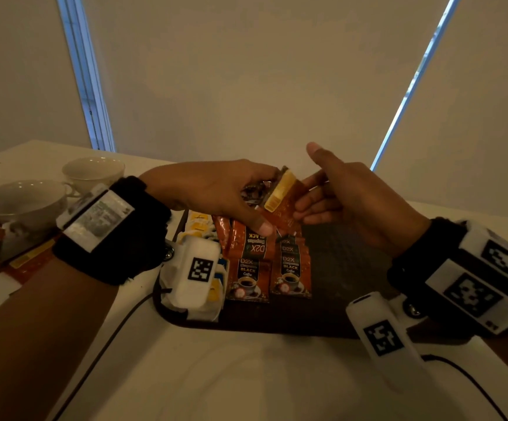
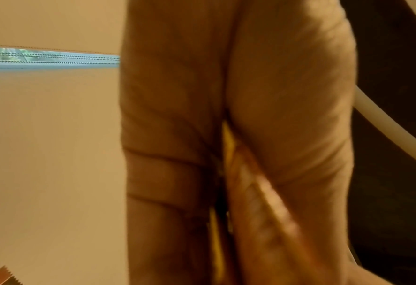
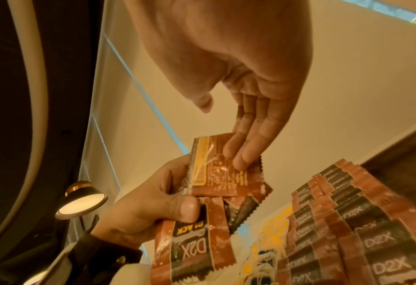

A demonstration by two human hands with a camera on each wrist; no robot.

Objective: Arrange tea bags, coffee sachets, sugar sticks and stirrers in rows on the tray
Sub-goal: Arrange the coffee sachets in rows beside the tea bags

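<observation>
Head view, near to far: bare counter [image 1: 231, 375] edge, then the dark tray [image 1: 277, 325] with tea bags [image 1: 213, 294] in a row down its left side and two rows of D2X black coffee sachets [image 1: 248, 278] beside them; the right half of the tray looks unfilled. Above the tray, the left hand [image 1: 216, 192] pinches a small fan of sachets, thumb over the front, fingers behind. The right hand [image 1: 347, 196] is mostly spread, thumb up and clear, fingertips [image 3: 240, 161] resting on the top sachet [image 1: 280, 194], which shows its back face with the yellow panel. Not a pinch yet, so I'd call it about to peel one off. Advice: slide the top one sideways with the fingertips, bring the thumb under, take one only. Left hand should slacken just enough to release it without dropping the rest onto the laid rows. Flip it label-up and match the row's orientation, overlap like its neighbours, set down flat, no dragging across the ones placed. Further left, two cups [image 1: 22, 202] on the counter, more sachets [image 1: 31, 262] lying in front of them. Left wrist view is blurred, only fingers and a yellow sliver. Sugar sticks, stirrers: not visible.
</observation>
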